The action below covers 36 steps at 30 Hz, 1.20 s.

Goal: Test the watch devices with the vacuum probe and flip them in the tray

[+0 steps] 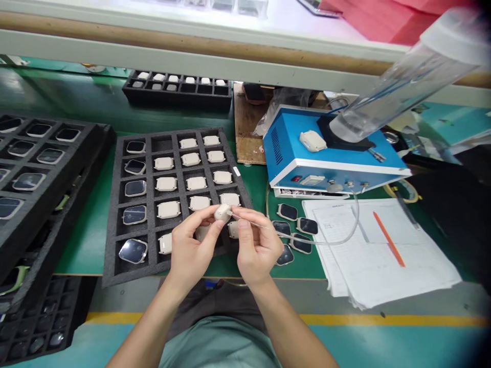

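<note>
A beige watch case [222,212] is pinched on edge between the thumb and fingers of my left hand [192,249]. My right hand [258,244] grips the end of a thin clear tube [351,232], whose tip meets the side of the case. The tube runs back to the front of a blue machine [295,174]. Below both hands lies a black foam tray [111,255]. Its left column holds watches with dark screens [134,215]; the other columns hold beige watch cases [169,209]. My hands hide part of the tray's lower right.
Several dark-screened watches [307,225] lie right of my right hand. Papers [383,276] with an orange pen [388,238] are farther right. A clear cylinder [399,82] and another beige case [312,141] top the machine. Stacked foam trays [88,148] stand left; a shelf edge [192,56] spans behind.
</note>
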Tool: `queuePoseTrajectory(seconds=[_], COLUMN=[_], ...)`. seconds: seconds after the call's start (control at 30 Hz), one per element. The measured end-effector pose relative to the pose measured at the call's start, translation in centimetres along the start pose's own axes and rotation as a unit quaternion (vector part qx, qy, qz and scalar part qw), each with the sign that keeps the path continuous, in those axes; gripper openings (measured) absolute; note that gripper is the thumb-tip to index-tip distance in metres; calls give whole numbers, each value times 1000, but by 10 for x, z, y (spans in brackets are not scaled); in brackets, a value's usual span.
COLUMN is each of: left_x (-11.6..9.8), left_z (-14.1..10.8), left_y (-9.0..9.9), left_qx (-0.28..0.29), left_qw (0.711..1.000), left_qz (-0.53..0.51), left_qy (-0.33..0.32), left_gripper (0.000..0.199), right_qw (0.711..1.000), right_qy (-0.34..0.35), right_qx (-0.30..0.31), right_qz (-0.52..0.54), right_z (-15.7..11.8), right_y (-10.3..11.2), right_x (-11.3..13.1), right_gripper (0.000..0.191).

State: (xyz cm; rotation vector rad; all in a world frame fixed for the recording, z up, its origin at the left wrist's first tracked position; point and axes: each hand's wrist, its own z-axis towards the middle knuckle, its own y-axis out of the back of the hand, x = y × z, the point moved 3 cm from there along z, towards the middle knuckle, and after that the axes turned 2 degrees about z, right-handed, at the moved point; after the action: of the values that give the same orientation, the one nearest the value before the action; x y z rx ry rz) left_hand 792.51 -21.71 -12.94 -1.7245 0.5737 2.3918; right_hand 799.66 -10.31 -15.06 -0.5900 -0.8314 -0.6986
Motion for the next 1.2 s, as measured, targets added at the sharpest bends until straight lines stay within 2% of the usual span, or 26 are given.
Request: queuePoseTrajectory(seconds=[0.37,0.57,0.93,1.2], left_x=[0,4,4,3], left_z=[1,5,7,8], left_y=[1,3,5,4], left_qx=[-1,-11,-27,-20], left_qw=[1000,999,997,998], left_qz=[17,34,71,54], left_qy=[10,8,-11,-6], left_gripper=[21,26,32,30], right_qw=[999,999,999,1000], right_qy=[-15,1,-1,4], right_qx=[4,14,10,5], right_qz=[31,41,31,20], right_z=[0,6,9,10], right_y=[-1,-4,-6,-7], right_x=[-3,-4,-4,-2], right_gripper=[20,19,15,14])
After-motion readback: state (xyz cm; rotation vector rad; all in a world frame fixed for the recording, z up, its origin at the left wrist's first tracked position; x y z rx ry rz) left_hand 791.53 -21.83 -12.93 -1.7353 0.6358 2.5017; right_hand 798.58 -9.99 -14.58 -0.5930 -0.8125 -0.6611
